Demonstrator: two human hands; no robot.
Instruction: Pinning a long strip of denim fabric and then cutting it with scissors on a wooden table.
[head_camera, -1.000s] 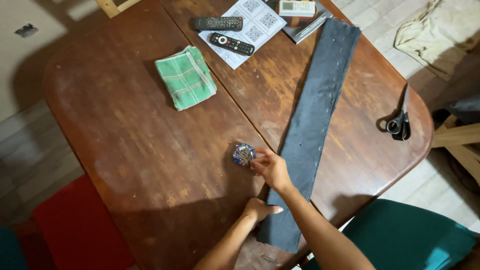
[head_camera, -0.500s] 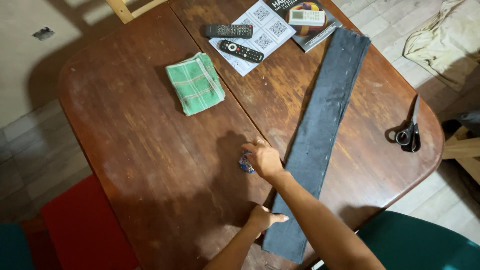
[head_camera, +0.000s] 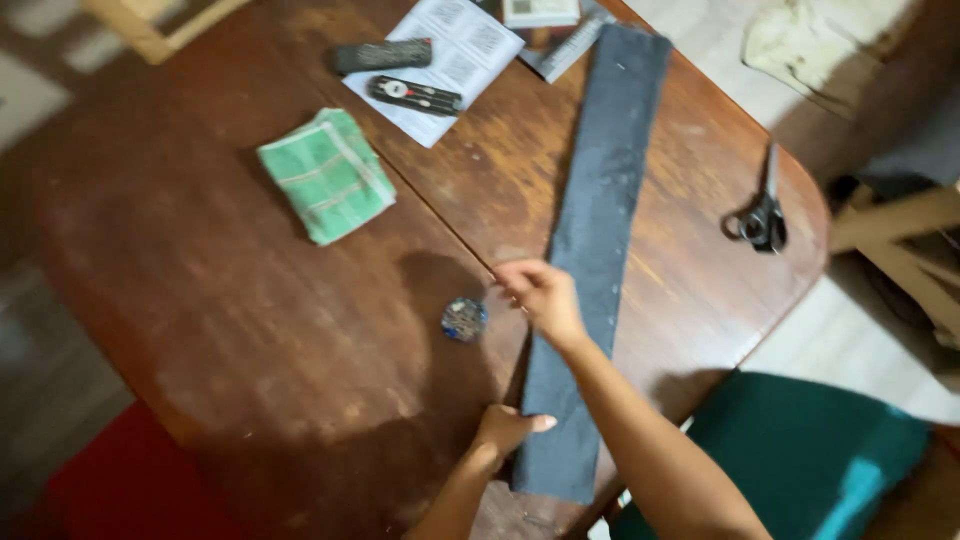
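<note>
Folded green cloth (head_camera: 327, 175) sits at ten o'clock on the brown wooden table (head_camera: 200, 300). Small round pin tin (head_camera: 465, 319), contents blurred, lies centre. Left hand (head_camera: 508, 430) presses flat on the long grey fabric strip (head_camera: 598, 240) at six o'clock; right hand (head_camera: 543, 297), fingers loosely curled, touches its edge, gripping nothing clear. White printed leaflet (head_camera: 455, 60) at twelve, black scissors (head_camera: 762, 215) at three.

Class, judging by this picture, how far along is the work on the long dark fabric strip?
Done: the dark fabric strip lies flat along the table. In hand: the left hand presses its near end, and the right hand is at its edge beside the round pin holder. Left: the scissors lie untouched.
</note>
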